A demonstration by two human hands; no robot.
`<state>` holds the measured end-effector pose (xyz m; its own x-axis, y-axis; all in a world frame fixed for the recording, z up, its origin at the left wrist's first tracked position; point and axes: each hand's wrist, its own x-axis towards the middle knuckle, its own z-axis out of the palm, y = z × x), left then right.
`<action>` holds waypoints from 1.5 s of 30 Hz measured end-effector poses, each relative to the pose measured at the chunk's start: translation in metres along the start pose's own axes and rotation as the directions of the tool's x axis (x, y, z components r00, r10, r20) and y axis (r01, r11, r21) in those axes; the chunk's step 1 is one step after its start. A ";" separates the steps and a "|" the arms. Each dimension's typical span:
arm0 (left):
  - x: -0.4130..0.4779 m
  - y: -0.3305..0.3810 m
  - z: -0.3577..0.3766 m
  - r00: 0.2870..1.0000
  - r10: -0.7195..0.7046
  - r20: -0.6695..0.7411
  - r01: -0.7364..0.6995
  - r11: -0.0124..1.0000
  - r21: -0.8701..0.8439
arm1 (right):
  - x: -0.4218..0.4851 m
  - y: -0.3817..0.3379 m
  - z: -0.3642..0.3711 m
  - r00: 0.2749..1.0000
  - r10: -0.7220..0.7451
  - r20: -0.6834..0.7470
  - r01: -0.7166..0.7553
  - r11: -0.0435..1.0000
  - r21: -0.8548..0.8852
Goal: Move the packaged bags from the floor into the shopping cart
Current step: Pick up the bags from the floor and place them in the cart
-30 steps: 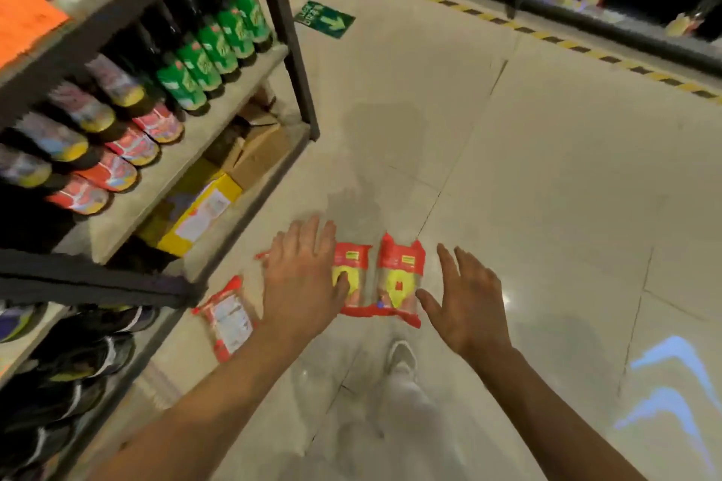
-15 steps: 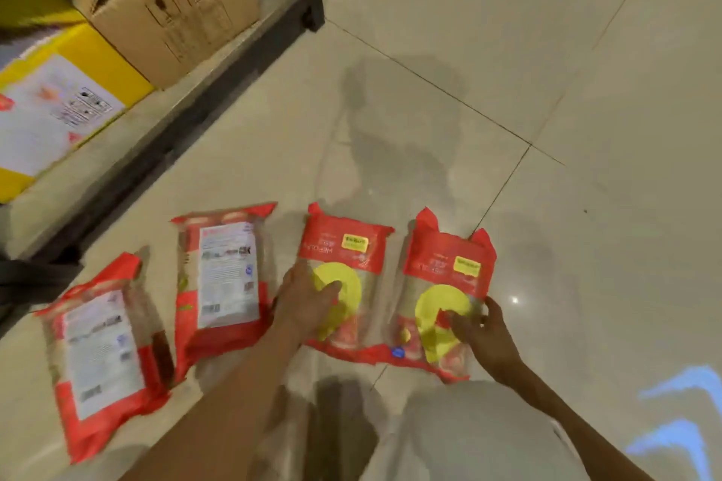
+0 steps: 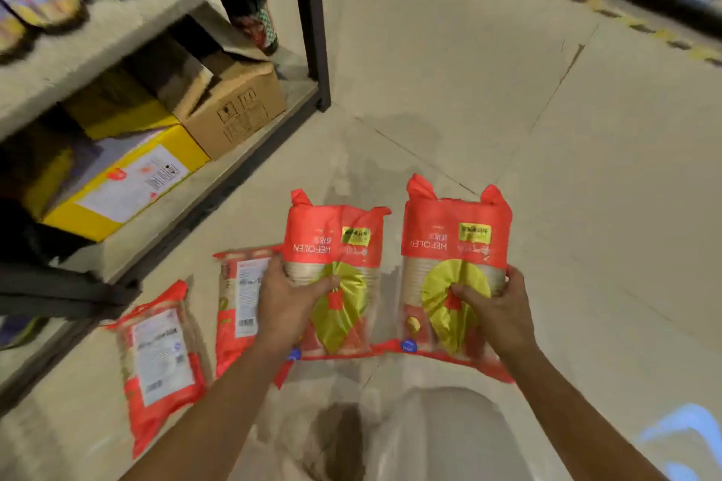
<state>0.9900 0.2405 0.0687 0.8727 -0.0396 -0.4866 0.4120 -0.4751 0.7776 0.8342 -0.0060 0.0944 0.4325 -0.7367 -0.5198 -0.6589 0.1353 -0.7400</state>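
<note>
— Pale floor tiles point(image 3: 488, 98) fill the aisle, with a dark-framed shelf rack point(image 3: 312, 31) along the left, yes?

— Yes. On its lowest shelf sit a brown cardboard box point(image 3: 234, 109) and a yellow box point(image 3: 129, 176); bottles above are blurred.

— Where are the packaged bags?

— Four red ones show. The left hand point(image 3: 285, 305) grips the left held bag point(image 3: 336, 246), thumb across the front over the yellow circle, fingers point(image 3: 269, 273) wrapped round its left edge. The right hand point(image 3: 496, 308) grips the right held bag point(image 3: 453, 246) the same way, thumb on the yellow circle, fingers curled round the right edge.

— Are those two off the floor?

— They look raised and tilted toward the camera, side by side, lower edges nearly touching; I cannot tell for certain.

— And the others?

— One floor bag point(image 3: 238, 308) lies label-up, partly behind the left hand. Another, the far-left bag point(image 3: 156, 359), lies flat beside it, near the rack's base
</note>
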 end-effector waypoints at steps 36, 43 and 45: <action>-0.824 0.048 -0.707 0.545 -0.177 -0.820 -0.347 0.842 -0.413 | -0.893 -0.262 -0.005 0.347 -0.519 0.782 0.517 0.801 0.303; -0.859 -0.078 -0.840 0.551 -0.322 -0.770 -0.231 0.828 -0.511 | -1.010 -0.202 0.100 0.350 -0.476 0.807 0.567 0.793 0.222; -0.856 -0.104 -0.881 0.564 -0.329 -0.758 -0.188 0.842 -0.506 | -1.024 -0.196 0.126 0.384 -0.465 0.797 0.557 0.806 0.202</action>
<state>0.4306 1.0977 0.7556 0.5547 0.8001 -0.2285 0.3153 0.0521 0.9476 0.5976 0.8053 0.7177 0.9635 0.1822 -0.1960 -0.1659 -0.1677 -0.9718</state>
